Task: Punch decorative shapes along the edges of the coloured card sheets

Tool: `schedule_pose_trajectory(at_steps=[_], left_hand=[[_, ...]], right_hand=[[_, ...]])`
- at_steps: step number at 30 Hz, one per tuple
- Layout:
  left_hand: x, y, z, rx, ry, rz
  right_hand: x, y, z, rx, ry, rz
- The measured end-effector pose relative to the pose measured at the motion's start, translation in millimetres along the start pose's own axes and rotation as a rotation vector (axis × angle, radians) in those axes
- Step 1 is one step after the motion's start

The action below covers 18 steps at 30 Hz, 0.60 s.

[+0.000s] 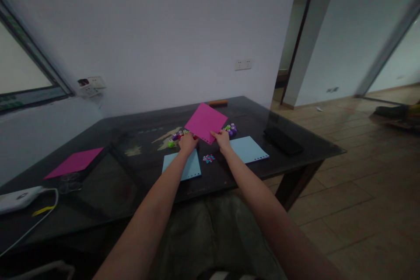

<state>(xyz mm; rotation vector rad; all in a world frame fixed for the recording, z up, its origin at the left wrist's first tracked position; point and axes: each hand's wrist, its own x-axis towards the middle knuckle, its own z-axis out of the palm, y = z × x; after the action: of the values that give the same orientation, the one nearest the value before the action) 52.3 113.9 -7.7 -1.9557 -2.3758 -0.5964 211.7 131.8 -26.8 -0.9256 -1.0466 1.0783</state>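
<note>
1. The room: a pale wall (pixel 170 43) with sockets (pixel 243 64) stands behind the table, and a tiled floor (pixel 348 179) runs off to the right, past a doorway.
2. The dark, glossy table (pixel 313 151) bears everything being handled, with some pale, worn-looking patches left of the middle.
3. Two blue sheets (pixel 249 149) lie flat near the front edge, one on each side; another pink sheet (pixel 75 162) lies far to the left.
4. The work looks partway through: the pink sheet (pixel 206 120) in hand is tilted up off the table above the middle, not yet set down, while the blue ones are already down.
5. The right hand (pixel 223 141) pinches its lower right edge between thumb and fingers. The left hand (pixel 187 142) is by the toys, fingers curled; I cannot tell whether they grip anything.
6. Small purple, green and red toys (pixel 171 143) sit on both sides of the raised sheet.
7. Tiny coloured bits (pixel 208 158) lie heaped between the blue sheets, seemingly unsorted.
</note>
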Motion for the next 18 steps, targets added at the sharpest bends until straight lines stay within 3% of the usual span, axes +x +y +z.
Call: schedule_pose_trajectory(at_steps=[6,11,15,18], left_hand=[[6,-6,-0.3,0.053,-0.037,0.026],[5,-12,-5.5,-0.044,0.028,0.118],[-3,-13,-15.1,-0.343,0.110,0.201],[-14,-12,-20.1,-0.769,0.023,0.160]], right_hand=[[-6,-8,1,0.019,0.020,0.000],[-6,-11,1,-0.001,0.003,0.004],[-5,-9,1,0.041,-0.022,-0.018],[-3,-6,1,0.068,-0.030,-0.023]])
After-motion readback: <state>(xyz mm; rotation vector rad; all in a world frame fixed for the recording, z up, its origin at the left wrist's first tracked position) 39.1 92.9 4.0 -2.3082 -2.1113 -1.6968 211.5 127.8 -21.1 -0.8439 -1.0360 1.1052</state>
